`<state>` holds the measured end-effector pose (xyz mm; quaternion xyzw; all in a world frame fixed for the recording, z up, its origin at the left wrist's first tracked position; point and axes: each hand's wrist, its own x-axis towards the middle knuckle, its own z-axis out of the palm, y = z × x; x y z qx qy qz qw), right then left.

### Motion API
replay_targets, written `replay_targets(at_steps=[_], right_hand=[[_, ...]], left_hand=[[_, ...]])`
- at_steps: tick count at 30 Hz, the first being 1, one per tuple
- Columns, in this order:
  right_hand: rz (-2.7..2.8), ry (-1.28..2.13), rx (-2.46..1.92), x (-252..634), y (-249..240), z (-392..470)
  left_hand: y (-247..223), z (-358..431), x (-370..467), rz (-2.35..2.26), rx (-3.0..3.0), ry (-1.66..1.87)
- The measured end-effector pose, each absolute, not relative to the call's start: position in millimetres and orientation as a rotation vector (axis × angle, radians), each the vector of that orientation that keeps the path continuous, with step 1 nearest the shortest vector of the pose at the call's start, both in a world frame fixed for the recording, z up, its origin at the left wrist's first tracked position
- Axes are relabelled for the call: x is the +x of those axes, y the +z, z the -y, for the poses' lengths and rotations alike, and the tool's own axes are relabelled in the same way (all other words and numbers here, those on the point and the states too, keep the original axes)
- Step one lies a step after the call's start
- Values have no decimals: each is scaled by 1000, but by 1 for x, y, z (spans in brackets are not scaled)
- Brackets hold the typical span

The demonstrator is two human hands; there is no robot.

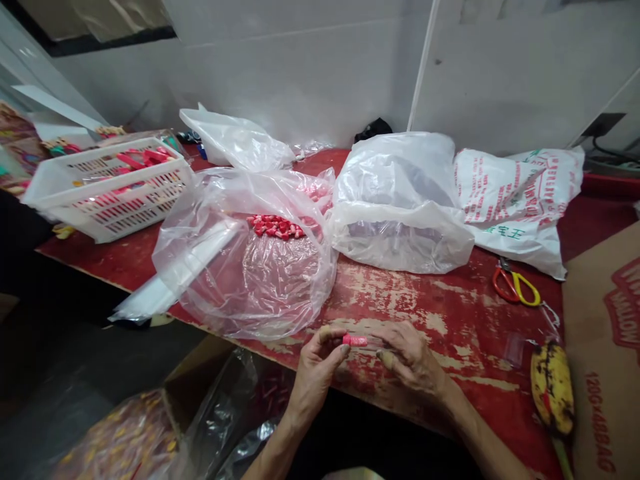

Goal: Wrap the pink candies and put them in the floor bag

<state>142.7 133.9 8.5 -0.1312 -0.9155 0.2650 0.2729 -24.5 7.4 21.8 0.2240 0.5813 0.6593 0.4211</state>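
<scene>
A small pink piece (355, 341) with pale markings is pinched between the thumb and fingers of my left hand (320, 353), over the front edge of the worn red table (390, 300). Just to its right, my right hand (413, 357) has its fingers bent toward the piece, slightly blurred; I cannot make out whether anything is between them. Beyond my hands, a large clear plastic bag (280, 287) lies open on its side, with a heap of red and pink pieces (277, 227) inside.
A white basket (115, 193) of red pieces stands at the left. White bags (400, 193) line the back. Scissors (517, 285), a spotted banana (553, 387) and a cardboard box (607, 353) are at the right. Below the table's edge sits an open box with plastic (225, 393).
</scene>
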Motion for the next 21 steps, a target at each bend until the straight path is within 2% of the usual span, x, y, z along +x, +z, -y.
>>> replay_targets(at_steps=[5, 15, 21], right_hand=[[2403, 778, -289, 139, 3, -122], [2229, 1182, -577, 137, -7, -100], [2164, 1145, -594, 137, -10, -96]], left_hand=[[17, -2, -14, -1401, 613, 1599], [8, 3, -15, -1439, 592, 1508], [4, 5, -17, -1384, 497, 1490]])
